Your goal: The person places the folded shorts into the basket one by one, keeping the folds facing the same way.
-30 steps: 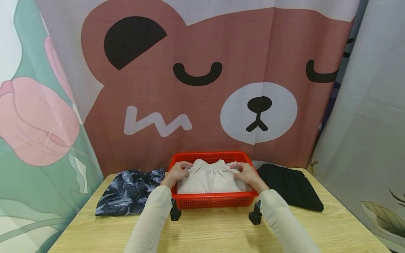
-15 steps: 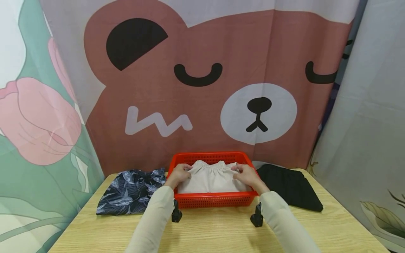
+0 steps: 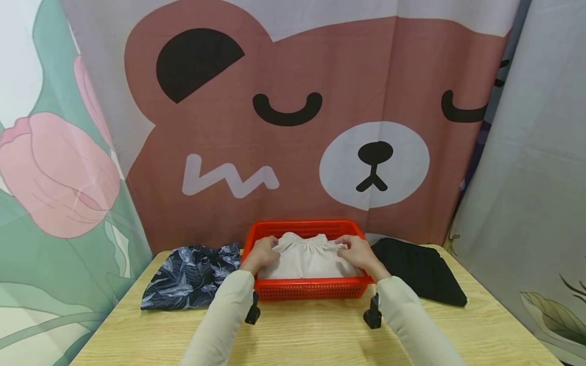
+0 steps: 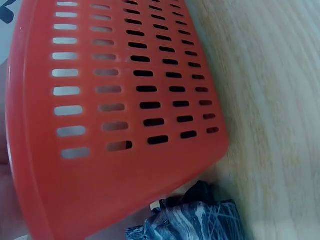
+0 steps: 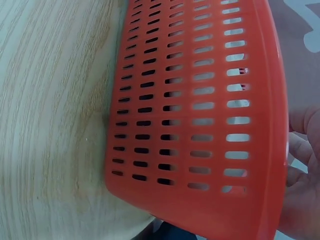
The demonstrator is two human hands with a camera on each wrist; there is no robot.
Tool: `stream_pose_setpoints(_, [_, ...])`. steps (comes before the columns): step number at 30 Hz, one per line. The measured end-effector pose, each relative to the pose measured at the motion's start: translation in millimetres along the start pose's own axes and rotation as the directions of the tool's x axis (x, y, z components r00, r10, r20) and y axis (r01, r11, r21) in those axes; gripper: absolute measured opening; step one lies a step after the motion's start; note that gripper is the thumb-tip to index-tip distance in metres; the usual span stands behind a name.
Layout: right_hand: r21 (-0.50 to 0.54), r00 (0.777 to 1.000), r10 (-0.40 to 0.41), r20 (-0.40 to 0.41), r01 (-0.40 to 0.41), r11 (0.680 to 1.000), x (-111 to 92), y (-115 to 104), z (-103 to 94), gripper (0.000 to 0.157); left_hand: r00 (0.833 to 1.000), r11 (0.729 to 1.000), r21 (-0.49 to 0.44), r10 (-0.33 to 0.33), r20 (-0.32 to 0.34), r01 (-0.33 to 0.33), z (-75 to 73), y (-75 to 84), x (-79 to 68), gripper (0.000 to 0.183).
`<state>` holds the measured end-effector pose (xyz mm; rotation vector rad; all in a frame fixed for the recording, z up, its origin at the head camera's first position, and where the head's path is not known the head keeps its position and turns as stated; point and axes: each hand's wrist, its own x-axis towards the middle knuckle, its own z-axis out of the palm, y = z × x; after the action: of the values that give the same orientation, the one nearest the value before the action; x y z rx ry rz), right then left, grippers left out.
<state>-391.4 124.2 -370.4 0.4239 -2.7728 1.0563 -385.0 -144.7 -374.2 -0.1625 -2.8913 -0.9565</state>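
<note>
- Head view: a pale garment [image 3: 304,262] with a gathered waistband lies inside the red basket [image 3: 311,292], which stands on the wooden table [image 3: 311,338].
- The left hand [image 3: 262,253] and right hand [image 3: 359,253] touch the garment's two sides near the waistband, fingers bent, thumbs apart from them; I cannot tell whether either pinches the cloth.
- Patterned cloth [image 3: 183,279] lies left of the basket, black cloth [image 3: 418,272] right of it; a bear curtain [image 3: 220,137] hangs behind.
- Left wrist view: the basket's slotted wall fills much of it, patterned cloth near its lower corner; the hand is mostly hidden.
- Right wrist view: half-bent fingers show beyond the basket's rim, their grip unclear.
</note>
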Motion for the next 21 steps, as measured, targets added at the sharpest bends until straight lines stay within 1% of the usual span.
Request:
stream_pose_setpoints(4, [-0.018,0.999,-0.028,-0.021,0.027,0.999,-2.0,-6.5,-1.2,0.030,0.998,0.998,0.030,0.056,-0.038,-0.055,-3.9,1.9,-4.2,0.039])
stream_pose_setpoints(7, [-0.045,0.998,-0.051,-0.044,0.049,0.998,-2.9,-9.3,-1.2,0.030,0.994,0.993,0.081,0.092,-0.066,-0.087,-6.6,3.7,-6.5,0.037])
stream_pose_setpoints(10, [-0.076,0.995,-0.084,-0.057,0.080,0.994,-2.9,-9.8,-1.5,0.030,0.992,0.987,0.134,0.095,-0.087,-0.083,-9.0,6.6,-8.4,0.035])
stream_pose_setpoints(14, [-0.103,0.987,-0.143,-0.069,0.136,0.985,-4.2,-12.0,-3.4,0.030,0.991,0.977,0.207,0.073,-0.110,-0.049,-12.1,10.2,-11.8,0.034])
stream_pose_setpoints(18, [-0.087,0.979,-0.188,-0.082,0.181,0.980,-7.0,-18.3,-7.0,0.029,0.987,0.968,0.248,0.075,-0.141,-0.039,-15.1,12.4,-14.4,0.035])
stream_pose_setpoints(21, [-0.060,0.977,-0.191,-0.096,0.185,0.981,-8.5,-23.4,-9.4,0.028,0.980,0.966,0.252,0.103,-0.173,-0.057,-17.6,13.1,-15.9,0.034])
